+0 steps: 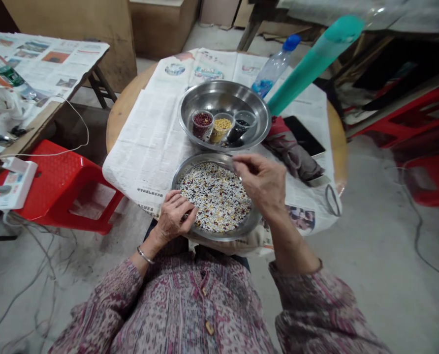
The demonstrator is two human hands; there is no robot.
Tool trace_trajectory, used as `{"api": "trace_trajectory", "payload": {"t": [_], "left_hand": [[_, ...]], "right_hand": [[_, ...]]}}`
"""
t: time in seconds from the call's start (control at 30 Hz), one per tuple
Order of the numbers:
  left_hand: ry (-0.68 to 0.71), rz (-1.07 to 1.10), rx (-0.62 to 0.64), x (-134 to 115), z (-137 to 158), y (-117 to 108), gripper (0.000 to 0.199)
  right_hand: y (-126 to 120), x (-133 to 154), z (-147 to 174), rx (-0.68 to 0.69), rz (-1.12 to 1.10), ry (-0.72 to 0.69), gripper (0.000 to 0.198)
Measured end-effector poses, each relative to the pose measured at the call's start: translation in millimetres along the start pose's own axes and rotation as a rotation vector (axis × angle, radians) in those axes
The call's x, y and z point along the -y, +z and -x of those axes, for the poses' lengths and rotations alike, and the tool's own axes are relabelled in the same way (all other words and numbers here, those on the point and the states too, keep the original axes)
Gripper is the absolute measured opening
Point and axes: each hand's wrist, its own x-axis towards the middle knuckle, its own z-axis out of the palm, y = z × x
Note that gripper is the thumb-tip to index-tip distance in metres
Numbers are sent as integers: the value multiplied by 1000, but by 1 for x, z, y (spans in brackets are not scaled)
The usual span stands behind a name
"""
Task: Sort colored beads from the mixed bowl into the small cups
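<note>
A shallow metal tray near the table's front edge holds mixed white grains with red, yellow and black beans or kernels. My left hand lies over its left rim, thumb and fingers curled together; what they hold, if anything, is hidden. Above the tray's upper right rim, my right hand is closed in a pinch, its contents too small to name. Just behind stands a deeper metal basin. In it are three clear cups: dark red beans, yellow kernels and black beans.
Newspaper covers the round table. Behind the basin are a plastic bottle with a blue cap and a long green tube. A crumpled cloth and a dark phone lie right. A red stool and power strip are left.
</note>
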Motion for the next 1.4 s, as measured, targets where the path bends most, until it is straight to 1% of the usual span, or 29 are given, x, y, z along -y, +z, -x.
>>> {"api": "trace_trajectory", "payload": {"t": [0.1,0.17,0.23,0.3,0.37,0.43,0.53,0.6,0.7,0.8,0.87,1.0,1.2,1.4], "left_hand": [[10,1,-7,0,0,0,21],[13,-2,-6,1,0,-1,21],[11,-7,-4,1,1,-1,21],[12,-8,-3,2,1,-1,22],[14,-7,1,2,2,-1,22],[9,-8,7,2,2,0,21],[1,-5,5,2,1,0,20],[1,-1,-2,1,1,0,21],[-7,5,1,0,1,-1,21],[-7,6,13,-1,0,-2,21],[1,4,14,-1,-1,-2,21],[-13,-11,34,-1,-1,-1,22],[-28,-43,51,-1,0,-1,21],[8,-28,9,-1,0,0,20]], "right_hand": [[7,-2,-46,-64,36,-64,21],[15,-8,-76,-76,62,-128,22],[24,-18,-101,-68,111,-159,22],[32,-28,-119,-26,153,-165,21],[35,-34,-123,14,169,-168,22],[32,-34,-112,24,168,-168,21],[16,-25,-69,34,152,-136,18],[4,-19,-31,114,119,-94,17],[-8,-18,23,296,15,-34,17],[-12,-24,57,410,-14,-5,18],[-11,-29,66,438,-2,-17,18],[-1,-37,73,444,47,-89,20],[11,-37,78,438,149,-191,20],[4,-39,77,358,112,-169,21]]}}
